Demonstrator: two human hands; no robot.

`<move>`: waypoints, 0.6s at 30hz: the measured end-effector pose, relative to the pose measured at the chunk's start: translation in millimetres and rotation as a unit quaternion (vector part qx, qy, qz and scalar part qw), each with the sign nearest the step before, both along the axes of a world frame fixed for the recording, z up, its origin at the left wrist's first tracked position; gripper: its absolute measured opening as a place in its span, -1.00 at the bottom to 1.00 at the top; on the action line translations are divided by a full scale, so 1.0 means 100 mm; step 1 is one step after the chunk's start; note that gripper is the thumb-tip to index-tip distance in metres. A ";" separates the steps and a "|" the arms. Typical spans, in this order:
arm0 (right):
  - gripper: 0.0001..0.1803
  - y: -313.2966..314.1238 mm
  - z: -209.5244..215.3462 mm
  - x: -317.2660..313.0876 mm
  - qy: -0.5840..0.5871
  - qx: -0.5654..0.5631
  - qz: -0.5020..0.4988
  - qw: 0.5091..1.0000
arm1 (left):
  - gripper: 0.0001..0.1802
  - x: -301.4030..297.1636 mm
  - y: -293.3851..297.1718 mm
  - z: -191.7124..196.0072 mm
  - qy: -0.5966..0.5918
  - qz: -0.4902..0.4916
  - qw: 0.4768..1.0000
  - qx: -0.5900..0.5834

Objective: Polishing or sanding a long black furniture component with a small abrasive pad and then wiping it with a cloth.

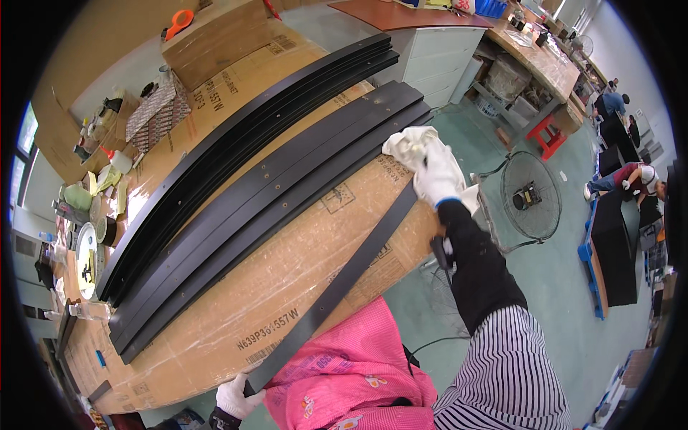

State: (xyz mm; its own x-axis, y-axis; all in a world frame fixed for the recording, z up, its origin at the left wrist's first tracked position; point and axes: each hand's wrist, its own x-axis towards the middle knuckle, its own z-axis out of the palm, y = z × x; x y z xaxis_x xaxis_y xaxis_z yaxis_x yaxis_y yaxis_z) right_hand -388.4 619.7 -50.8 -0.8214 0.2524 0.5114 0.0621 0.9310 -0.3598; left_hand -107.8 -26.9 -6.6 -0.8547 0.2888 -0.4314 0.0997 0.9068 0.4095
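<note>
A long flat black strip (342,284) lies at a slant across the near side of the cardboard-covered table, just above my pink apron. My left hand (239,397), in a white glove, grips the strip's near end. At the far end my right hand (438,180), also gloved in white, is closed around a bunched white cloth (414,145). The cloth hides that end of the strip, so whether it presses on it is unclear. Beyond the strip lie several wider black boards (272,190) with small holes, overlapping each other. Farther off is a stack of black strips (215,143).
Flattened cardboard (215,315) covers the table. Bottles, a white plate (87,260) and boxes crowd its left side. Orange-handled scissors (179,24) are at the back. A floor fan (529,196) and red stool (547,137) stand to the right; people work farther away.
</note>
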 end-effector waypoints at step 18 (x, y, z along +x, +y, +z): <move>-0.89 -2.43 0.86 1.64 -0.009 -0.013 0.425 0.905 | -0.35 -0.17 1.22 0.63 0.075 -0.061 0.995 -0.004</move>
